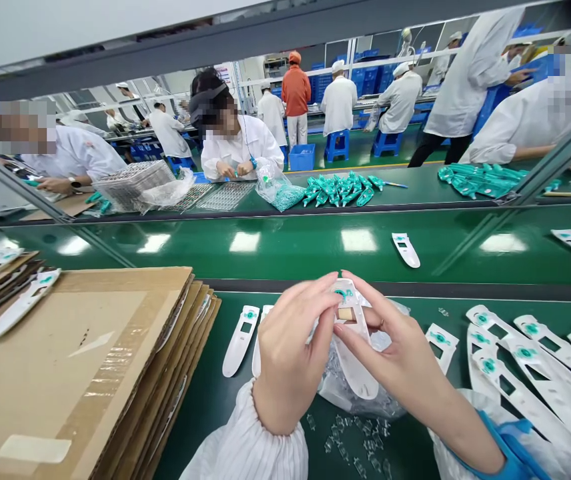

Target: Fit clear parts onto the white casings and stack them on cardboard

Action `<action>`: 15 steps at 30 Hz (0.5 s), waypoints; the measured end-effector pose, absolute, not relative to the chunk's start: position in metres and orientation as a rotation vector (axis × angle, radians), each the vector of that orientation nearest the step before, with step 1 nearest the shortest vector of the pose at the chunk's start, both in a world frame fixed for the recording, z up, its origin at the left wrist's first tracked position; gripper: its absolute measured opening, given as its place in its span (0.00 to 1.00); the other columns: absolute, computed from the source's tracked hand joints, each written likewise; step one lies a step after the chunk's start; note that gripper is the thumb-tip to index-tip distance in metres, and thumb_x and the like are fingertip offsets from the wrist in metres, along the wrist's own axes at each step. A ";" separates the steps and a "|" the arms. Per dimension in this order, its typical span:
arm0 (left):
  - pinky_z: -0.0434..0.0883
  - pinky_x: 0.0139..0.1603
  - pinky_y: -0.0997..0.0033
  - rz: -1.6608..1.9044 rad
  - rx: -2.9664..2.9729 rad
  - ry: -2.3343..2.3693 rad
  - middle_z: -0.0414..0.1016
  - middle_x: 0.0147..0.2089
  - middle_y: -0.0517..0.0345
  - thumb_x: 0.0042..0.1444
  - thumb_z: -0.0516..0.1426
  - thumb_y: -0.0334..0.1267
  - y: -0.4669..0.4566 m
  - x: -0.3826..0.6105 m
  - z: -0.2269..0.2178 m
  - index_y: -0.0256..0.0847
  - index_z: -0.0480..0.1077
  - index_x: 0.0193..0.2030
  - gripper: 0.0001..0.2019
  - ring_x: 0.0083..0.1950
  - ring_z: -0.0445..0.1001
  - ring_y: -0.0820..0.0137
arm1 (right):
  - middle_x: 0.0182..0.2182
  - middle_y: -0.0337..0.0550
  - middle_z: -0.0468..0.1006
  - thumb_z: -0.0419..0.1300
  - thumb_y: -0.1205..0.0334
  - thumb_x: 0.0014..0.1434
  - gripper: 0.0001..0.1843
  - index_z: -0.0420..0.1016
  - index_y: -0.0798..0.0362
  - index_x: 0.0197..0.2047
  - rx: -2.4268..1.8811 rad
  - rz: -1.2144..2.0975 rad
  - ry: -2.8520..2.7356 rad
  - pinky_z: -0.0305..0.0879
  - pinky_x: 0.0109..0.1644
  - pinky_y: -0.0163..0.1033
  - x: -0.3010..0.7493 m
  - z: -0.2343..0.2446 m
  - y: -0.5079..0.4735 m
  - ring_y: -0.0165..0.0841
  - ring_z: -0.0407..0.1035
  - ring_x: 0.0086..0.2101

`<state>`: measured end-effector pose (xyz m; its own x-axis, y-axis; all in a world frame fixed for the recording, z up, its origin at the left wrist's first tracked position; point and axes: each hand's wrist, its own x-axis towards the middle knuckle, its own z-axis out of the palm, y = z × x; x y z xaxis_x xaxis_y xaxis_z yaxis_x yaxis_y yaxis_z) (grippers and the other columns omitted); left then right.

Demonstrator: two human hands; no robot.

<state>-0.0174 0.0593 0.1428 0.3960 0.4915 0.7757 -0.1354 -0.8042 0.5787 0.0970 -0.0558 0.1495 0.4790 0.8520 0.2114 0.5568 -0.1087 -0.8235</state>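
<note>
- your left hand [290, 353] and right hand [400, 360] are close together, fingertips pinched on one white shell [354, 370] held upright over a clear bag [365, 403].
- far left, a cardboard stack [80, 360] carries a few loose shells.
- just left of your hands, two shells [239, 340] lie on the green bench [205, 407].
- below your hands, small clear pieces [350, 440] are scattered.
- to the right, a row of shells [525, 373] shows teal buttons; finished or waiting, i cannot tell. the one you hold looks mid-work.

Cardboard stack [75, 373] left of hands; shells [530, 373] right; conveyor [315, 243] behind.
</note>
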 end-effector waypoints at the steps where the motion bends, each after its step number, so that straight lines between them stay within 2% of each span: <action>1: 0.78 0.56 0.58 1.440 2.104 0.333 0.82 0.52 0.53 0.61 0.60 0.21 0.060 -0.017 0.142 0.43 0.75 0.48 0.14 0.54 0.80 0.62 | 0.29 0.34 0.81 0.61 0.58 0.68 0.33 0.59 0.44 0.73 -1.804 0.397 -1.200 0.71 0.32 0.34 0.097 0.150 -0.056 0.34 0.76 0.33; 5: 0.77 0.48 0.65 1.413 2.114 0.413 0.80 0.48 0.51 0.61 0.61 0.23 0.062 -0.015 0.140 0.40 0.77 0.47 0.11 0.49 0.79 0.66 | 0.32 0.36 0.81 0.60 0.57 0.68 0.32 0.60 0.43 0.73 -1.835 0.384 -1.231 0.68 0.29 0.34 0.094 0.151 -0.057 0.33 0.74 0.31; 7: 0.77 0.44 0.68 1.386 2.136 0.407 0.79 0.47 0.51 0.61 0.60 0.22 0.061 -0.016 0.139 0.38 0.77 0.47 0.11 0.46 0.78 0.68 | 0.30 0.36 0.79 0.59 0.57 0.68 0.32 0.60 0.45 0.73 -1.844 0.384 -1.244 0.66 0.27 0.33 0.093 0.151 -0.057 0.31 0.70 0.28; 12: 0.77 0.47 0.69 1.331 2.184 0.386 0.79 0.49 0.49 0.63 0.59 0.23 0.063 -0.019 0.139 0.38 0.77 0.48 0.11 0.48 0.78 0.67 | 0.24 0.32 0.68 0.58 0.58 0.69 0.33 0.59 0.47 0.74 -1.855 0.374 -1.261 0.65 0.27 0.32 0.095 0.150 -0.056 0.30 0.62 0.25; 15: 0.78 0.43 0.75 1.176 1.886 0.434 0.78 0.48 0.52 0.62 0.62 0.28 0.071 -0.017 0.140 0.41 0.79 0.43 0.06 0.48 0.79 0.69 | 0.24 0.31 0.69 0.60 0.58 0.69 0.33 0.59 0.42 0.74 -1.842 0.345 -1.296 0.63 0.26 0.31 0.095 0.149 -0.059 0.29 0.62 0.24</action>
<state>-0.0172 0.0713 0.1403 0.4973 0.6612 0.5617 -0.1374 -0.5793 0.8035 0.0951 -0.0594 0.1487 0.4281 0.8738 0.2304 0.6437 -0.1159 -0.7564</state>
